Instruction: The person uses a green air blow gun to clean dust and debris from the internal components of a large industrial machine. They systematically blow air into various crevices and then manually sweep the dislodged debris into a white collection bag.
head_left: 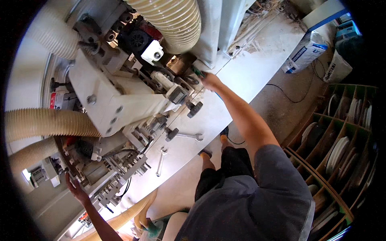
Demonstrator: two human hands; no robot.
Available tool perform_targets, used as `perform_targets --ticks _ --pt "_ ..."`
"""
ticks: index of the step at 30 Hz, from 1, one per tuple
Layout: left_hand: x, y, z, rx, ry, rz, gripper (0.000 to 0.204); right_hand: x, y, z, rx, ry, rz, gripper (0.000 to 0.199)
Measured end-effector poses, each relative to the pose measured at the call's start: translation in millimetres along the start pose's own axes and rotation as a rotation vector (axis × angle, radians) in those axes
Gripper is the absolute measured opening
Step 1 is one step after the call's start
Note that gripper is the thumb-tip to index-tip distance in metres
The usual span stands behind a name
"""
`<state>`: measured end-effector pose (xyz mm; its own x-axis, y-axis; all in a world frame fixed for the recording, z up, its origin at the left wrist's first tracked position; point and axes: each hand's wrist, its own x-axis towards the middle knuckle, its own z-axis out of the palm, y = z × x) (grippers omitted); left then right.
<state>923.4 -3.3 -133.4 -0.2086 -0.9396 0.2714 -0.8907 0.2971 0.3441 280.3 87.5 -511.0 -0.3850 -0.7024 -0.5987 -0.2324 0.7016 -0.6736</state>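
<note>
My right hand (211, 82) reaches out over the white machine bed and is closed around a small green tool (197, 72). Most of that tool is hidden by the fingers, so its kind is unclear; it points at the dusty machine head (183, 64). At the lower left, my left hand (76, 188) has its fingers stretched out against the edge of the machine frame and holds nothing. Two wrenches lie on the white bed (251, 74): one wrench (161, 161) nearer me, another wrench (189, 136) beside the black knobs (194, 109).
Ribbed dust hoses (52, 123) run into the machine from the left and top. Sawdust (261, 24) covers the far end of the bed. A wooden rack (321, 168) of discs stands at the right. Bags (304, 52) and a cable (289, 98) are on the floor.
</note>
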Motion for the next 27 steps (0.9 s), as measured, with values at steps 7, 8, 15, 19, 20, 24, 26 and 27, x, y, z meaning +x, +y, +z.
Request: perform_targets --ticks 7,8,15,19,20,24,26,27 --pt "5 -18 -2 -0.063 -0.009 -0.068 0.050 146 -5 33 -0.108 0.201 -0.212 0.043" --pt "4 -23 -6 -0.078 -0.014 -0.068 0.051 150 -7 33 -0.167 0.201 -0.244 0.039" --pt "-1 -29 -13 0.017 -0.037 -0.051 0.052 163 -6 33 -0.250 0.210 -0.235 0.031" --pt "8 -30 -10 -0.007 -0.038 -0.023 0.053 190 23 44 -0.108 0.314 -0.264 0.037" --pt "7 -32 -10 0.001 -0.027 -0.027 0.054 190 22 43 -0.067 0.300 -0.259 0.040" --pt "1 -33 -15 -0.023 -0.030 -0.031 0.053 175 17 39 -0.022 0.123 -0.203 0.046" --pt "3 -26 -11 -0.062 -0.036 -0.036 0.052 177 23 42 -0.032 0.120 -0.202 0.046" --pt "4 -29 -11 -0.065 -0.032 -0.035 0.051 178 26 43 -0.048 0.098 -0.182 0.046"
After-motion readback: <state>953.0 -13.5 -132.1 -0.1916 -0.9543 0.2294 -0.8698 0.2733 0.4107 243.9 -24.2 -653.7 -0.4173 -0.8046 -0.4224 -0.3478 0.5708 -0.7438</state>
